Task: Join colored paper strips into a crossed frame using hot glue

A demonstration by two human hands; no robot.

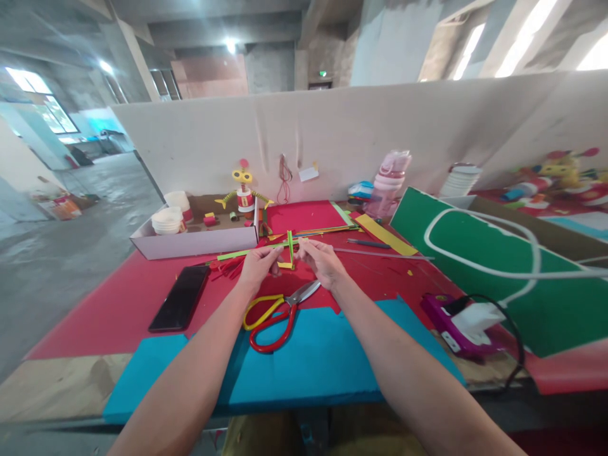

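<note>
My left hand (259,267) and my right hand (322,261) face each other above the red table covering. Between their fingertips are narrow paper strips, a green strip (290,242) and a yellow strip (285,266), joined at an angle. The left fingers pinch the yellow end; the right thumb and fingers close at the green side, where the exact grip is partly hidden. Just below the hands lie scissors (270,346) with one yellow and one red handle, blades pointing right. More green strips and red paper scraps (231,269) lie behind the left hand.
A black phone (179,299) lies left. Blue sheets (323,361) cover the front edge. Behind stand a white box (199,246) with paper cups and a paper figure (244,196). At right are a purple power strip (456,329), white cable (489,273), green board (546,310) and pink bottle (389,180).
</note>
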